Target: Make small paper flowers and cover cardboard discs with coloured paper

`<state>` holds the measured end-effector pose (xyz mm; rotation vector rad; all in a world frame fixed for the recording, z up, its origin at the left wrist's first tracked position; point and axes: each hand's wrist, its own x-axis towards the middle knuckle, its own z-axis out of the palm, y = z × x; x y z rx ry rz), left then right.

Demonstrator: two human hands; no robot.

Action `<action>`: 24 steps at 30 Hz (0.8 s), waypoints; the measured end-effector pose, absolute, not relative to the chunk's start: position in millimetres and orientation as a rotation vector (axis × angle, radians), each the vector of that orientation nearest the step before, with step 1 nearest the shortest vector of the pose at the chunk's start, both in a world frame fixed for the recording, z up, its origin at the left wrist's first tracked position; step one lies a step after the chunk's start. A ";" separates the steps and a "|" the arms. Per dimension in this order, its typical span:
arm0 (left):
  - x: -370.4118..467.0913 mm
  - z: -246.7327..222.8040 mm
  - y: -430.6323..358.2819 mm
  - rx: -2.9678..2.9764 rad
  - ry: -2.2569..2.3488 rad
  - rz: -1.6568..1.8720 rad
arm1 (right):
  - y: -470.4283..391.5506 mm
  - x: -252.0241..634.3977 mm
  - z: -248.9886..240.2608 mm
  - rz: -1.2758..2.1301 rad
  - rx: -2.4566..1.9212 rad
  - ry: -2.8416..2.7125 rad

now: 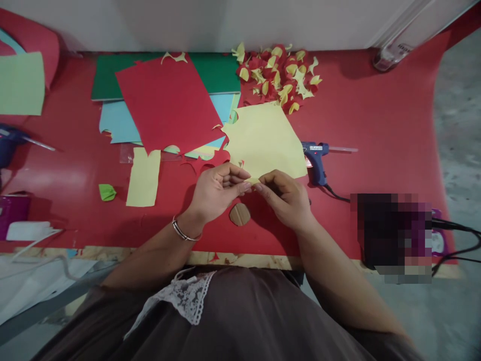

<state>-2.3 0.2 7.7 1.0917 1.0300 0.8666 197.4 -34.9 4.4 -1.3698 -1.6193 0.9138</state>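
Between my fingertips is a small yellow paper piece (252, 180), pinched from both sides. My left hand (221, 189) grips its left end with thumb and fingers. At its right end, the thumb and curled fingers of my right hand (287, 198) are closed on it. Most of the piece is hidden by my fingers. Just below lies a round cardboard disc (239, 214) on the red table cover (383, 110). Behind my hands rests a large yellow paper sheet (266, 138) with curved cut-outs along its left edge.
Red and yellow paper flowers (278, 72) are heaped at the back. A blue glue gun (317, 159) with a cable lies right of the yellow sheet. Red paper (169, 105) covers other sheets at left. A second glue gun (13, 140) and a green paper scrap (107, 192) are farther left.
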 end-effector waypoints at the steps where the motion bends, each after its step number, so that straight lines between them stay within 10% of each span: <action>1: -3.0 8.0 0.4 1.103 1.030 0.869 | -34.9 197.5 4.7 0.919 -1.372 -1.624; 24: -18.1 21.4 9.6 1.223 0.974 0.571 | -35.8 202.1 1.4 0.885 -1.317 -1.746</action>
